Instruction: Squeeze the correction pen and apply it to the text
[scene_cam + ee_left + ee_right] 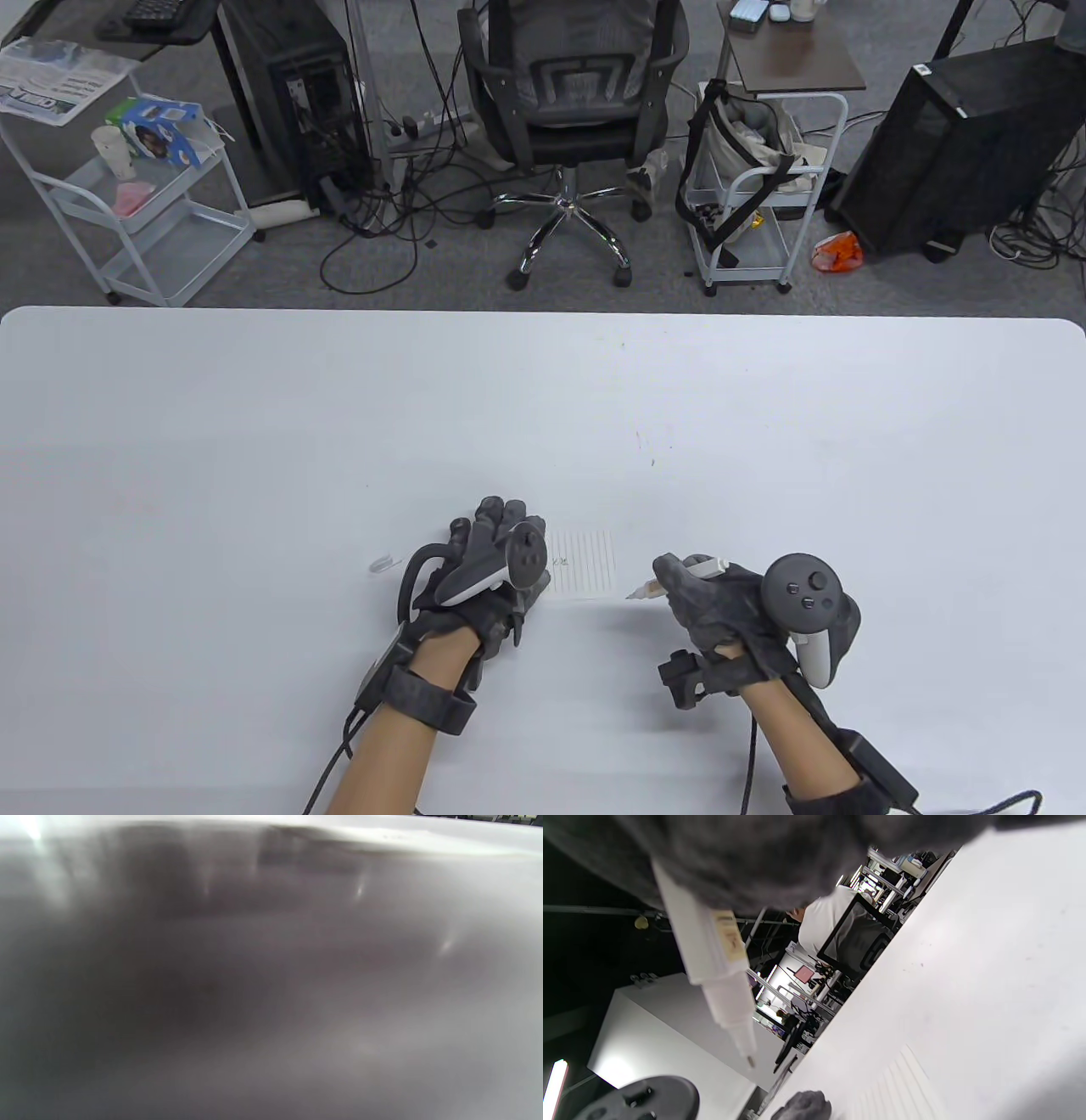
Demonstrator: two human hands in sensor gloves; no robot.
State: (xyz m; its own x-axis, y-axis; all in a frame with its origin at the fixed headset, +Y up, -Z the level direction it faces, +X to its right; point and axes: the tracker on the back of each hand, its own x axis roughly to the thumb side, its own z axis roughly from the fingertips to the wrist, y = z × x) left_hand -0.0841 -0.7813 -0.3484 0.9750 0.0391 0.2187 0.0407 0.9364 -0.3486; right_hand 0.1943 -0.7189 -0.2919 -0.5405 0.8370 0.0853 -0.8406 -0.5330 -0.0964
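Note:
A small lined paper (585, 564) with a short bit of handwriting at its left edge lies on the white table (254, 441). My left hand (496, 552) rests flat on the table, fingers over the paper's left edge. My right hand (708, 594) grips a white correction pen (653, 586), tip pointing left, just right of the paper and above the table. In the right wrist view the pen (712, 955) hangs with its tip (750, 1060) uncapped and clear of the paper (899, 1086). The left wrist view is a dark blur.
A small clear cap (386, 563) lies on the table left of my left hand. Beyond the table's far edge stand an office chair (573, 93), white carts (144, 195) and computer towers (959, 144).

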